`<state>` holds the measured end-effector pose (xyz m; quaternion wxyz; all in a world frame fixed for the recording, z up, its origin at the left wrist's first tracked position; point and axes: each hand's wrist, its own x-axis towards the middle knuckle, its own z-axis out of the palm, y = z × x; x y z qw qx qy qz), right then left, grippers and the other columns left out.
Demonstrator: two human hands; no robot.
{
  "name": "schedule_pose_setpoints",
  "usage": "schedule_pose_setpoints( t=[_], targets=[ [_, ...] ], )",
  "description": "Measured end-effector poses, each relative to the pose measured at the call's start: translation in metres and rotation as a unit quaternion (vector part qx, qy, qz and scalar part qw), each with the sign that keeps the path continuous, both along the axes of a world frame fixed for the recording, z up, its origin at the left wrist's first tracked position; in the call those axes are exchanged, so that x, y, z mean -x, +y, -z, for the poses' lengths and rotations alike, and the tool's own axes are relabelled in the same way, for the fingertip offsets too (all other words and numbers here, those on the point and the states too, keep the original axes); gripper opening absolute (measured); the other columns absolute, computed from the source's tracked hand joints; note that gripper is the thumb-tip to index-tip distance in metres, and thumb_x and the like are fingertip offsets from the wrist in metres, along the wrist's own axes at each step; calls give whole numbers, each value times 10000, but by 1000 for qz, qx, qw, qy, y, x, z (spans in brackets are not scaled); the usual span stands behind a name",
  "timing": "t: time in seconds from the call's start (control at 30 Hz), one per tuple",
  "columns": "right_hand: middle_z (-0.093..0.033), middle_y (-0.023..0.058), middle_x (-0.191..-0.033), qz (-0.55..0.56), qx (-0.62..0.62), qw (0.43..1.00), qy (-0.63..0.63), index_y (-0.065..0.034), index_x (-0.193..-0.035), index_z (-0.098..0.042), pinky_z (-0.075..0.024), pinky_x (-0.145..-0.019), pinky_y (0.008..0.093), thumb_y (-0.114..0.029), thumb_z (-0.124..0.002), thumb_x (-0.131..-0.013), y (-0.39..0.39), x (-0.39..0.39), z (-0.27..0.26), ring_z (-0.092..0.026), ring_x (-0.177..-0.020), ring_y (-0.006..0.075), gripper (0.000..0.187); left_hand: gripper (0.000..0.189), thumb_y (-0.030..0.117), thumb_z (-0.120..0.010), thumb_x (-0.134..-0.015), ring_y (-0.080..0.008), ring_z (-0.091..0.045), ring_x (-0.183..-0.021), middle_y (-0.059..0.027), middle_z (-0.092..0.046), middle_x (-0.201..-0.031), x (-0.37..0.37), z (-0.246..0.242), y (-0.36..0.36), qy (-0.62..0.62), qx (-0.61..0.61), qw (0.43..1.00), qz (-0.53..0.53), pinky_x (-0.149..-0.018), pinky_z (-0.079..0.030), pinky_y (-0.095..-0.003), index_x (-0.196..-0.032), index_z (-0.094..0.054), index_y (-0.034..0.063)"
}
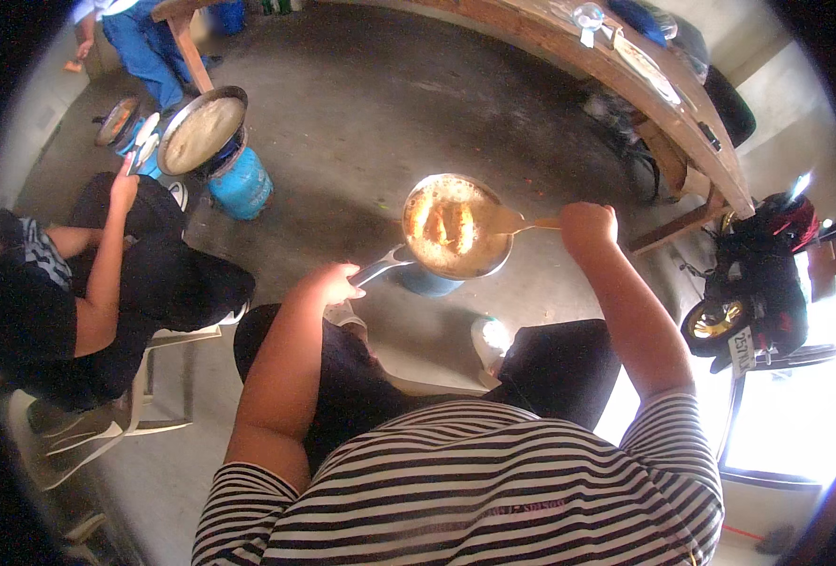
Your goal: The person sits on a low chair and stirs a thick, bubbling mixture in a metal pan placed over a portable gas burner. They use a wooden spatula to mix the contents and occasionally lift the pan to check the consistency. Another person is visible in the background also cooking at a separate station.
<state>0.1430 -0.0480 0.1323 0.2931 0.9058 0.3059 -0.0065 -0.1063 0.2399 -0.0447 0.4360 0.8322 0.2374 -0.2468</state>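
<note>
Before my knees a round frying pan [506, 256] sits over a blue gas cylinder [428, 281], mostly hidden beneath it. Several browned pieces of food [465, 225] lie in bubbling oil inside. My left hand [334, 283] grips the pan's metal handle [382, 263] at the lower left. In my right hand [589, 225] is the handle of a wooden spatula [508, 221], whose blade reaches over the pan's right side. Whether the blade touches the food I cannot tell.
On the left a seated person [106, 297] holds a utensil near a larger pan [204, 134] above another blue gas cylinder [242, 185]. A wooden table [701, 134] curves along the upper right. Beyond its end stands a motorcycle [750, 283]. Another person [142, 49] stands at the upper left.
</note>
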Motion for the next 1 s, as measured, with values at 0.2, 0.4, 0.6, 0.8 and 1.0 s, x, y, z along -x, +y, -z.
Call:
schedule_pose_setpoints(
  t=[0.2,0.4,0.6,0.8,1.0],
  targets=[
    [-667,82,-836,-29,1,999,-18,-129,-805,-679,-466,-713,354,-147,-542,-764,1,5,-10,-644,-826,227,144,457,252,-695,-734,-165,-577,-608,-86,-633,-842,-3,-3,1,27,-23,999,23,-561,-465,-320,-1137,-547,96],
    [-663,97,-847,-2,-97,995,-18,-103,-804,-669,-475,-712,392,-184,-513,-778,-24,6,-8,-642,-820,246,178,482,268,-731,-685,-194,-595,-715,-121,-639,-923,2,18,-1,-35,10,999,-12,-638,-470,-350,-1069,-564,30],
    [-600,116,-924,108,-361,926,8,-121,-898,-611,-386,-844,441,-356,-508,-821,-85,17,84,-542,-951,287,268,581,386,-702,-712,-278,-562,-975,-156,-592,-1079,2,41,12,-52,-3,999,7,-841,-432,-388,-1132,-536,21],
    [-582,79,-1021,247,-397,878,98,-178,-977,-571,-387,-858,448,-307,-604,-775,-106,36,88,-544,-1001,259,242,530,427,-640,-780,-240,-559,-939,-156,-595,-1030,1,15,-10,-150,-47,979,-132,-810,-447,-368,-1125,-550,34],
    [-597,82,-1022,256,-396,869,150,-174,-1007,-584,-429,-847,410,-317,-621,-761,-105,25,96,-559,-991,264,286,381,348,-618,-791,-289,-595,-922,-156,-620,-1000,16,-33,3,-331,-208,894,-221,-803,-458,-381,-1019,-607,43]
  ],
)
